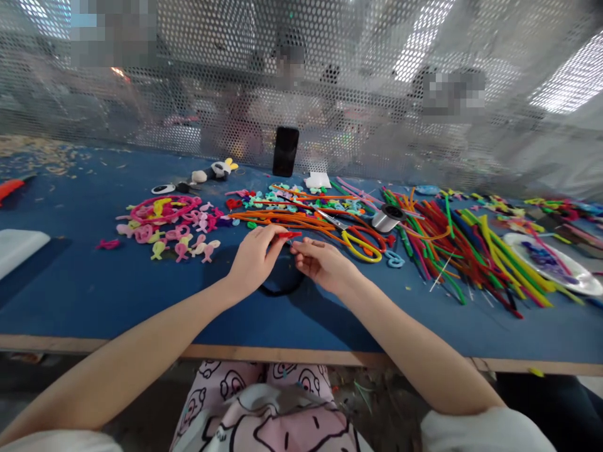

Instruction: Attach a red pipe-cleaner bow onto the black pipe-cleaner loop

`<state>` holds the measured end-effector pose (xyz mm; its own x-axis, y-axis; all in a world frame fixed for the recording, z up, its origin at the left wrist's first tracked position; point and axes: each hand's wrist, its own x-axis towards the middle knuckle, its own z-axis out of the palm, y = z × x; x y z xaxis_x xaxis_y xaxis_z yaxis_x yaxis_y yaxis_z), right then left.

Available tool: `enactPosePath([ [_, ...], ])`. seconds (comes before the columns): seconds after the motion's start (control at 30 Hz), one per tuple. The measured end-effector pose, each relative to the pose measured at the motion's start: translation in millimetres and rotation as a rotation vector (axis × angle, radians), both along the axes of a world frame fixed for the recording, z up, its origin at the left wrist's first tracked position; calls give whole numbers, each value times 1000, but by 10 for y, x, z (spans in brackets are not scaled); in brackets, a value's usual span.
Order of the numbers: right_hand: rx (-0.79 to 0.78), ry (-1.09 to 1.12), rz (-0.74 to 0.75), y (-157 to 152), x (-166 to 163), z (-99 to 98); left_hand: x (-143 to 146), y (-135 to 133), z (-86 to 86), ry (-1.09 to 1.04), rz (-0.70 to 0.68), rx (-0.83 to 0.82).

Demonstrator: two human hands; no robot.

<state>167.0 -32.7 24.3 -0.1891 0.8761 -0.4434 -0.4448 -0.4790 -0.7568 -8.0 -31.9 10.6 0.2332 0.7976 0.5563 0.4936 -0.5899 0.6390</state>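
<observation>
My left hand [254, 257] is closed, its fingertips pinching a small red fuzzy pipe-cleaner piece [293, 235]. My right hand [325, 263] meets it from the right with thumb and fingers pressed together; what lies between them is too small to make out. Below both hands a thin black band [282, 292] curves over the blue table, its ends hidden behind the fingers. Just beyond, orange pipe cleaners [282, 218] lie in a loose bunch. Scissors [347, 237] with a yellow handle loop rest to the right, beside a wire spool [387, 220].
Small twisted pink and yellow shapes [181, 233] lie left. Many coloured pipe cleaners [438, 238] spread right, by a white plate [591, 282]. A phone [285, 152] leans on the perforated screen [211, 119]; a panda figure [219, 169] lies nearby. The table's wooden edge [348, 356] is in front.
</observation>
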Motion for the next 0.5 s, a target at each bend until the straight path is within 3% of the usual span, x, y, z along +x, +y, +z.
enactPosePath([
  [0.17, -234, 152, 181, -18, 19, 23, -19, 26, -28, 13, -69, 103],
  [0.4, -219, 274, 359, -47, 61, 0, -48, 15, -21, 24, -32, 156],
  [0.5, -241, 317, 461, -66, 78, -23, -53, 31, -11, -17, -115, 107],
])
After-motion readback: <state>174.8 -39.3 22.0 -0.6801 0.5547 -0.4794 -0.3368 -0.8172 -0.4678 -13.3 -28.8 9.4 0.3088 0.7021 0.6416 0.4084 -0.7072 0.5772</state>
